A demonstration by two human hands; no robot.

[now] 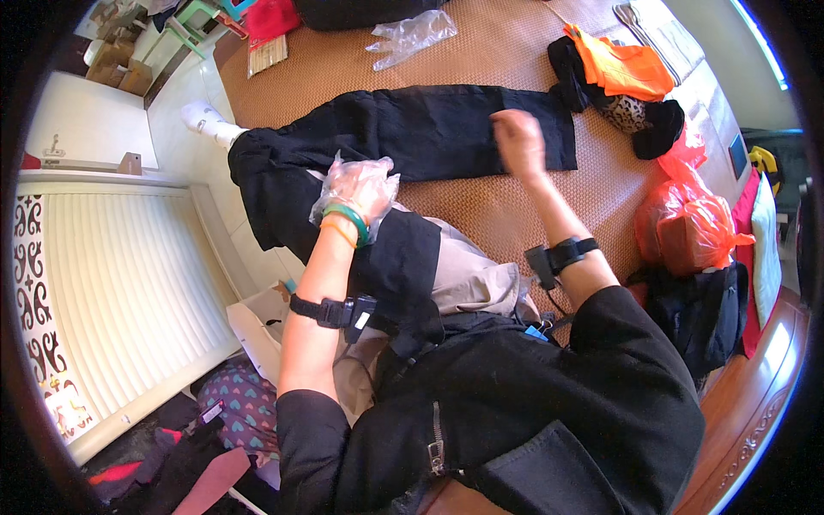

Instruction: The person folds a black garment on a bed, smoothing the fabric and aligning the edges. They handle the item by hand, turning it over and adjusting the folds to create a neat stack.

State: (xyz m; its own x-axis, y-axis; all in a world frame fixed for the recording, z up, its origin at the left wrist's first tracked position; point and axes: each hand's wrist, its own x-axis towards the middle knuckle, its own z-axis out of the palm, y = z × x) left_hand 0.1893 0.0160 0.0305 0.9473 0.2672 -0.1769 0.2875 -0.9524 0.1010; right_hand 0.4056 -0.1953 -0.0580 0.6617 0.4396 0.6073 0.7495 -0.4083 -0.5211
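Observation:
A pair of black trousers (431, 132) is spread across a woven brown mat, its near part draped over my lap and light-coloured trousers (473, 264). My left hand (357, 190), in a clear plastic glove, rests against the black cloth; its fingers are mostly hidden. A green bangle (351, 215) circles that wrist. My right hand (520, 145) is bare and blurred, over the far trouser leg near its hem. Its fingers look curled, but whether they grip cloth is unclear. Both forearms carry strapped black devices.
On the mat (508, 222) lies another clear plastic glove (415, 38). Orange cloth (621, 67) tops dark garments at the far right, and a red plastic bag (685, 225) sits nearer. A foot in a white sock (209, 122) sticks out leftward. A white slatted panel (129, 277) stands left.

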